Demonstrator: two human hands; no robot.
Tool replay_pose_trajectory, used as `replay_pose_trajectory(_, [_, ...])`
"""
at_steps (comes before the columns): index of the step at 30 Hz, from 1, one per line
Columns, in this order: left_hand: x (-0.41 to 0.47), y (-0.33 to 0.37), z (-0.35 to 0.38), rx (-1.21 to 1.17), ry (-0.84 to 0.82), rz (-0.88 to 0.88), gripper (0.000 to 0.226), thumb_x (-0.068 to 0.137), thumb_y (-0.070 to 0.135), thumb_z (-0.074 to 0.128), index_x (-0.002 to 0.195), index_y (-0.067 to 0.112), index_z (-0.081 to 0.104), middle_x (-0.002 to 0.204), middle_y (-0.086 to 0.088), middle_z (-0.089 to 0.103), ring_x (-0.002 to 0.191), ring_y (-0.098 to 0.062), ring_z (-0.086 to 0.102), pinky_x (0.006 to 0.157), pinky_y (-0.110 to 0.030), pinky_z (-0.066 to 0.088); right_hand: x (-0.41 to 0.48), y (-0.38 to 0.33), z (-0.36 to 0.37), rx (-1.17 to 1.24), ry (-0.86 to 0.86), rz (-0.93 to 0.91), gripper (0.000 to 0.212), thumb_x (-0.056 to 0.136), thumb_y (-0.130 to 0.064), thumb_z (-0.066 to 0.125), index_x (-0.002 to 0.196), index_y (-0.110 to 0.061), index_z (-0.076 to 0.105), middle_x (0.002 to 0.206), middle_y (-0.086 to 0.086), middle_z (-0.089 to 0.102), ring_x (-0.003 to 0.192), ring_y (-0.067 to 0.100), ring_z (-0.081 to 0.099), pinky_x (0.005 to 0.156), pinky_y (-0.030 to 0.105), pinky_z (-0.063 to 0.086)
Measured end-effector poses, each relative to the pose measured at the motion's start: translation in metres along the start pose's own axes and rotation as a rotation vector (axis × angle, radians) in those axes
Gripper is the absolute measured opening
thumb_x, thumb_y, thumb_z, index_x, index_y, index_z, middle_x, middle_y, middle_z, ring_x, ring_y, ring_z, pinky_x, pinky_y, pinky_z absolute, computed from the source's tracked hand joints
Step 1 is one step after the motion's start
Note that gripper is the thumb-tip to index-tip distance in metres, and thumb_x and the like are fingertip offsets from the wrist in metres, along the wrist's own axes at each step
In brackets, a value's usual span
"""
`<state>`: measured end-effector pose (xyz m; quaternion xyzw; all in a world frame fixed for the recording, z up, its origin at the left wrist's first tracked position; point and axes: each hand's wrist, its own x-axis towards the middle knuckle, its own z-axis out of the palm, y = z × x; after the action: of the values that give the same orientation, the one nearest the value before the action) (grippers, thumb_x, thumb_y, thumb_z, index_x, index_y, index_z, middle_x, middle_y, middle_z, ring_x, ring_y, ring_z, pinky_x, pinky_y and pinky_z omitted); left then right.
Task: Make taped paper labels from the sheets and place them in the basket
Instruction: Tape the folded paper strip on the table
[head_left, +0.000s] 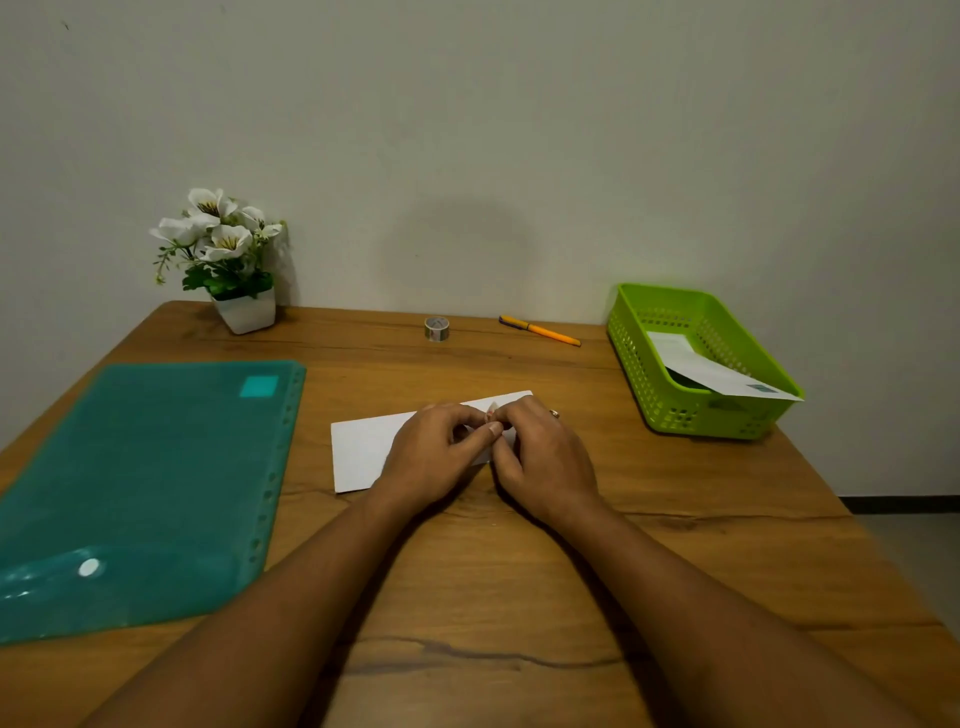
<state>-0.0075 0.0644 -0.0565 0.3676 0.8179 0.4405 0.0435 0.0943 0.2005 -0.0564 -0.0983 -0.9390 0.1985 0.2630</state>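
Observation:
A folded white paper sheet (363, 447) lies on the wooden table in the middle. Both hands sit over its right half, fingertips meeting. My left hand (434, 457) and my right hand (540, 457) have curled fingers that pinch something small between them above the paper; what it is I cannot make out. A small roll of clear tape (437, 328) stands at the back of the table. The green basket (649, 358) at the right holds a white paper label (696, 364) that juts over its near rim.
A teal plastic folder (145, 488) covers the left side of the table. A white pot of artificial flowers (244, 312) stands at the back left. An orange pen (540, 330) lies near the wall behind the paper.

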Motion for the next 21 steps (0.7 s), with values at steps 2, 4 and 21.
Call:
replay_pose_trajectory(2, [0.000, 0.001, 0.000, -0.012, 0.005, -0.013, 0.025, 0.095, 0.048, 0.064, 0.107, 0.031, 0.079, 0.097, 0.017, 0.073, 0.091, -0.003, 0.063, 0.073, -0.027, 0.049, 0.000, 0.001, 0.000, 0.013, -0.004, -0.012, 0.017, 0.092, -0.024, 0.060, 0.108, -0.022, 0.065, 0.104, -0.007, 0.061, 0.081, 0.012, 0.057, 0.062, 0.032, 0.046])
replay_pose_trajectory(4, [0.000, 0.001, 0.000, -0.037, 0.016, -0.034, 0.022, 0.097, 0.044, 0.063, 0.104, 0.030, 0.079, 0.095, 0.016, 0.073, 0.090, -0.004, 0.064, 0.074, -0.031, 0.053, 0.000, 0.002, 0.001, 0.031, 0.006, -0.013, 0.016, 0.093, -0.025, 0.062, 0.109, -0.023, 0.066, 0.103, -0.009, 0.061, 0.079, 0.009, 0.056, 0.063, 0.032, 0.048])
replay_pose_trajectory(21, [-0.002, 0.007, 0.001, 0.066, 0.051, -0.040, 0.032, 0.101, 0.036, 0.058, 0.129, 0.028, 0.071, 0.123, 0.010, 0.072, 0.109, -0.006, 0.062, 0.093, -0.036, 0.055, 0.008, 0.013, 0.002, 0.251, 0.142, 0.215, 0.011, 0.095, -0.021, 0.067, 0.084, -0.021, 0.067, 0.081, -0.009, 0.064, 0.075, 0.009, 0.060, 0.064, 0.034, 0.051])
